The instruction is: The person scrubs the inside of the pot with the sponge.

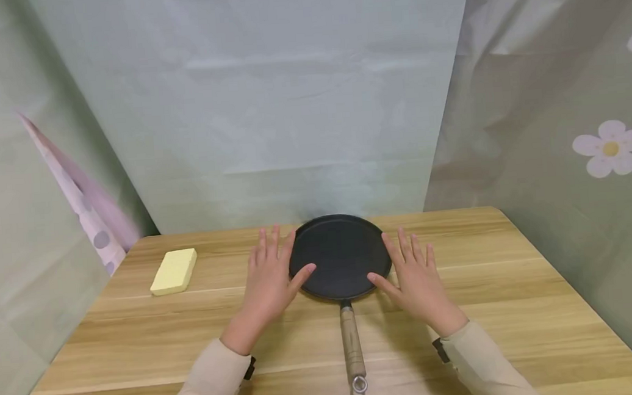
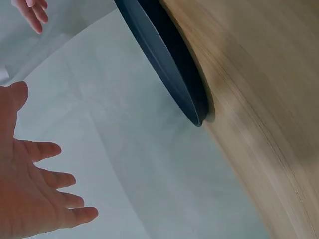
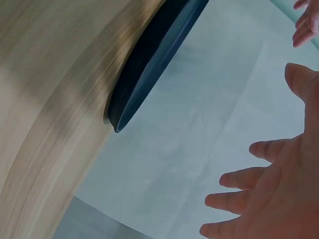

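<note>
A flat black frying pan [image 1: 336,254] lies on the wooden table, its wooden handle [image 1: 351,342] pointing toward me and ending in a metal ring. My left hand [image 1: 272,280] is raised beside the pan's left edge, fingers spread, thumb overlapping the rim in the head view. On the other side my right hand [image 1: 416,276] mirrors it, fingers spread and thumb over the lower right rim. Both wrist views show the hands held above the table, apart from the pan, with nothing in them. The pan's side wall [image 2: 164,55] shows in the left wrist view.
A pale yellow sponge-like block [image 1: 174,271] lies at the table's far left. The wooden table [image 1: 500,307] reaches back to a hanging grey-green cloth [image 1: 265,103]. More cloth hangs at both sides, with a flower print [image 1: 611,148] on the right.
</note>
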Demonstrator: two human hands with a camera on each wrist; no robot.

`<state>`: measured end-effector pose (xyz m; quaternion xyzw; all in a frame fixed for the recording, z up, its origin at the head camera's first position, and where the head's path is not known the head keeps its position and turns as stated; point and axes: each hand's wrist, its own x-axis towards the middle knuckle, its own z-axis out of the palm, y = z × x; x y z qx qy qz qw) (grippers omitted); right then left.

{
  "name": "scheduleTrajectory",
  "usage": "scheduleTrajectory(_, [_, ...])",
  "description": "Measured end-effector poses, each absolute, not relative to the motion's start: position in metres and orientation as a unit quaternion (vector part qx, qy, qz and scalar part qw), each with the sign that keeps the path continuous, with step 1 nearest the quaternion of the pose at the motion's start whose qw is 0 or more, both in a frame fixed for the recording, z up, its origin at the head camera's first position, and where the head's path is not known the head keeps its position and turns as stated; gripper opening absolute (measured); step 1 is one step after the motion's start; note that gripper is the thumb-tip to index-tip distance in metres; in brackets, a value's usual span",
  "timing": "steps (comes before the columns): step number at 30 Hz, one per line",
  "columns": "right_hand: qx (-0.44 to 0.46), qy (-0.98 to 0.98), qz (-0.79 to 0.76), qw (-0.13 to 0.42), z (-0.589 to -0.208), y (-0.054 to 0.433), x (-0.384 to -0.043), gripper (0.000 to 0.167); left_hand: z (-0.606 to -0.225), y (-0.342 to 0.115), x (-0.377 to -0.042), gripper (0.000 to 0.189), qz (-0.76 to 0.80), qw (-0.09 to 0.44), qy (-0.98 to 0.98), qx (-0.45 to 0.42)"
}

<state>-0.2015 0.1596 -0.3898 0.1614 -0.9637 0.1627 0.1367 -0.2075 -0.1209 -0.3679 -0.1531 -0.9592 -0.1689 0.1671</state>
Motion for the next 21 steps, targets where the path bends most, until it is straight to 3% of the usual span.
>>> scheduleTrajectory(21, [0.202, -0.926, 0.291, 0.131, -0.385, 0.155, -0.196, 0.079, -0.36, -0.157, -0.218, 0.067, -0.182, 0.225, -0.947, -0.142])
